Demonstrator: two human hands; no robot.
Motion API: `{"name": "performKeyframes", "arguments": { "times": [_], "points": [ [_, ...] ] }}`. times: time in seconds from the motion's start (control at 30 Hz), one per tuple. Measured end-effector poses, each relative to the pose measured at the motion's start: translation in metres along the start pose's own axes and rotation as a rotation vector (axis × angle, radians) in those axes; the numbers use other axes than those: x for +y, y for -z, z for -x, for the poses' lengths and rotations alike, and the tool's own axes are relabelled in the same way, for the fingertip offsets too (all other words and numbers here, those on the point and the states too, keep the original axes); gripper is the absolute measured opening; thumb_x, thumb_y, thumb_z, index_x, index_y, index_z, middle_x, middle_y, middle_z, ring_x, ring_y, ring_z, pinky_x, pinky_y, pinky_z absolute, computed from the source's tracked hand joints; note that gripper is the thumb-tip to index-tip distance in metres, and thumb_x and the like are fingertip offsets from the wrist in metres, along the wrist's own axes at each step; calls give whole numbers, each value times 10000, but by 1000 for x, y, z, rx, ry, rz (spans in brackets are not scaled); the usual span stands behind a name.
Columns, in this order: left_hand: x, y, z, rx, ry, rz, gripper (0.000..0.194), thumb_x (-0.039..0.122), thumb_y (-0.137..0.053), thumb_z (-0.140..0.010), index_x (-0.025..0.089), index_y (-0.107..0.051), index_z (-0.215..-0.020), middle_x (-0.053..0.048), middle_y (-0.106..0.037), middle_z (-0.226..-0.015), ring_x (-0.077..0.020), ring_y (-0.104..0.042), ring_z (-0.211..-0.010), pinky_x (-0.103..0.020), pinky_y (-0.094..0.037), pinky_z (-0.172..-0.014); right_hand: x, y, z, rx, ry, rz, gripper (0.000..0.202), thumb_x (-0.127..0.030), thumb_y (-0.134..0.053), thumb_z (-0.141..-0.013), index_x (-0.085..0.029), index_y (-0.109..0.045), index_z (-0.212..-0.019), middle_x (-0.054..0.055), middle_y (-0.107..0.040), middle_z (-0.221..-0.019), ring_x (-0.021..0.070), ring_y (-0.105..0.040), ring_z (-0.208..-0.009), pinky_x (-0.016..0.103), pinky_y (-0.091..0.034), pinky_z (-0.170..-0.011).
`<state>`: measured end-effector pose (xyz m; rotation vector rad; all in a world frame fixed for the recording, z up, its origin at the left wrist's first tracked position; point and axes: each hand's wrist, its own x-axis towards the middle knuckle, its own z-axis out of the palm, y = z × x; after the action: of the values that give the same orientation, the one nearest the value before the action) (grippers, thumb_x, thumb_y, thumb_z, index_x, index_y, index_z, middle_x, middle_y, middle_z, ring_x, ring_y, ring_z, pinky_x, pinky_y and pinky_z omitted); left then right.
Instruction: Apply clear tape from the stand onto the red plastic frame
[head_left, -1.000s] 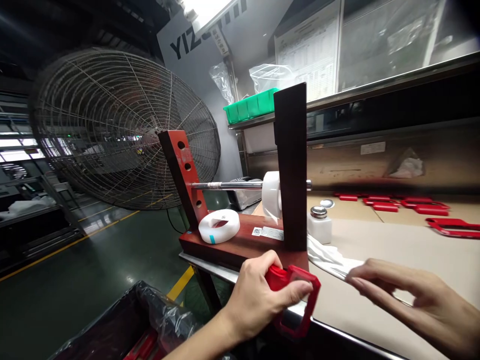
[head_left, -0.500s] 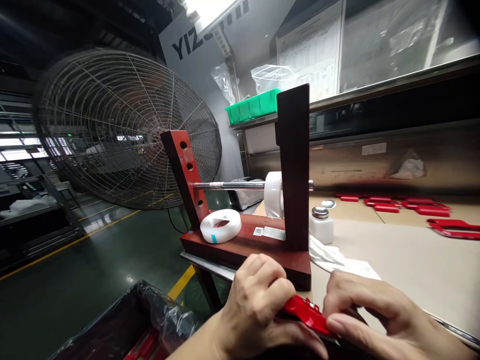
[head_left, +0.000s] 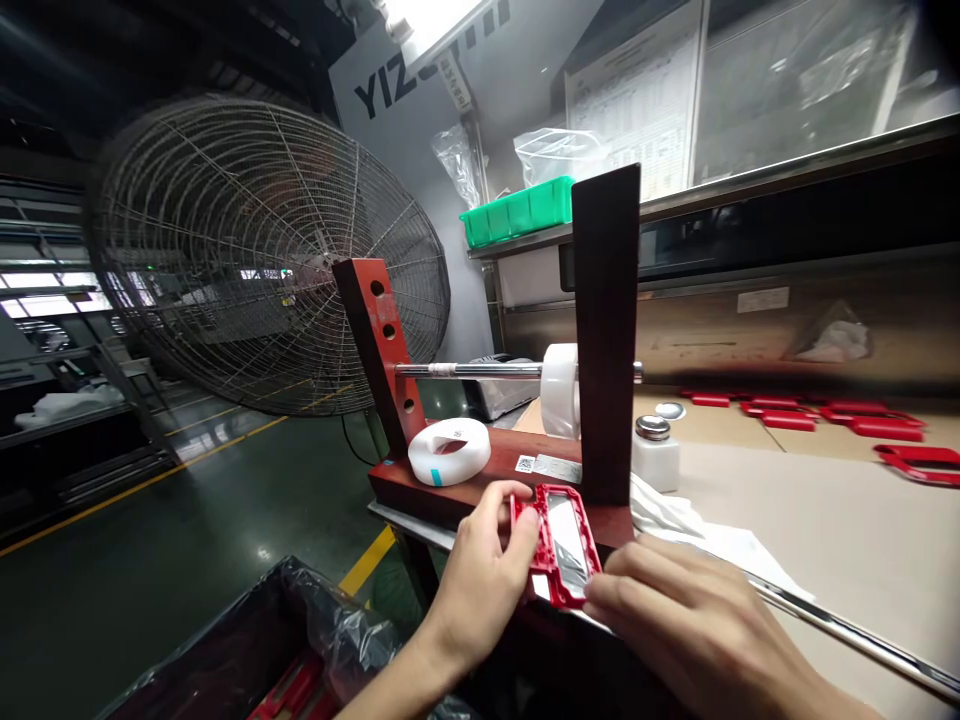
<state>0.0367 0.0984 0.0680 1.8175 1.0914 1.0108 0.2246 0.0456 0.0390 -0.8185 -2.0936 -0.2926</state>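
Observation:
A red plastic frame point(head_left: 556, 545) with a shiny clear panel inside is upright in front of me, its inner side facing me. My left hand point(head_left: 480, 585) grips its left edge with thumb and fingers. My right hand point(head_left: 697, 625) pinches its lower right corner. Just behind stands a dark red wooden stand point(head_left: 604, 330) with a steel rod point(head_left: 469, 369) carrying a white tape roll point(head_left: 560, 390). A second white tape roll point(head_left: 450, 451) lies flat on the stand's base.
A small white bottle with a metal cap point(head_left: 655, 451) and a white cloth point(head_left: 667, 515) sit on the cardboard-covered bench point(head_left: 825, 520). Several red frames point(head_left: 810, 415) lie at the back right. A big fan point(head_left: 255, 250) stands left; a black-lined bin point(head_left: 247, 650) sits below.
The red frame was turned from edge-on to upright, showing its inside. My right hand came off the bench, joined the left on the frame and now holds its lower right corner.

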Motion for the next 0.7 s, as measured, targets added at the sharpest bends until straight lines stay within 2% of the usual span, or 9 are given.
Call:
{"name": "performKeyframes", "arguments": {
  "times": [0.07, 0.13, 0.2, 0.23, 0.3, 0.4, 0.53, 0.7],
  "points": [
    [1, 3, -8, 70, -52, -74, 202, 358, -422, -938, 212, -534, -1020, -2, -640, -764, -159, -578, -655, -282, -454, -615, 7, -2, -6, 15, -227, -222, 115, -252, -536, -938, -232, -649, -949, 5, -598, -823, 117, -511, -703, 252, -379, -636],
    [4, 7, -15, 127, -91, -122, 174, 321, -423, -935, 216, -538, -1013, 1, -636, -765, -166, -579, -674, -304, -443, -672, 16, 0, -14, 3, -554, -451, 193, -409, -567, -910, -249, -674, -896, 3, -606, -825, 113, -532, -734, 231, -394, -664],
    [8, 10, -21, 168, -135, -165, 161, 300, -428, -929, 215, -537, -1011, -4, -642, -788, -180, -588, -707, -319, -432, -707, 25, 2, -26, 10, -817, -594, 368, -576, -537, -874, -229, -656, -873, -3, -577, -758, 105, -490, -644, 233, -374, -585],
    [11, 11, -23, 183, -159, -183, 157, 291, -431, -925, 214, -536, -1013, -10, -649, -816, -187, -597, -739, -322, -431, -722, 29, 2, -33, 25, -890, -645, 447, -639, -508, -860, -211, -635, -878, -7, -555, -737, 94, -456, -593, 233, -357, -547],
    [15, 12, -25, 208, -204, -215, 158, 274, -434, -918, 210, -538, -1018, -18, -659, -864, -196, -607, -780, -322, -429, -734, 36, 1, -45, 52, -955, -749, 554, -722, -473, -825, -187, -599, -888, -21, -516, -717, 68, -385, -515, 227, -323, -495],
    [20, 11, -27, 228, -244, -247, 167, 252, -434, -911, 200, -545, -1024, -29, -668, -906, -201, -621, -808, -323, -433, -755, 41, -5, -60, 78, -1006, -884, 612, -765, -551, -735, -165, -582, -853, -30, -502, -683, 56, -373, -490, 213, -303, -468],
    [21, 10, -27, 229, -270, -256, 176, 246, -425, -915, 196, -544, -1035, -36, -677, -942, -210, -637, -893, -325, -441, -815, 38, -10, -68, 78, -999, -962, 542, -676, -698, -666, -161, -531, -674, -67, -415, -505, 46, -326, -450, 202, -239, -449],
    [20, 9, -27, 220, -272, -253, 169, 234, -424, -918, 201, -540, -1037, -29, -675, -931, -206, -637, -879, -320, -441, -797, 37, -11, -65, 133, -981, -988, 470, -600, -725, -687, -157, -568, -694, -68, -432, -479, 40, -323, -461, 199, -230, -476]
  ]
}}
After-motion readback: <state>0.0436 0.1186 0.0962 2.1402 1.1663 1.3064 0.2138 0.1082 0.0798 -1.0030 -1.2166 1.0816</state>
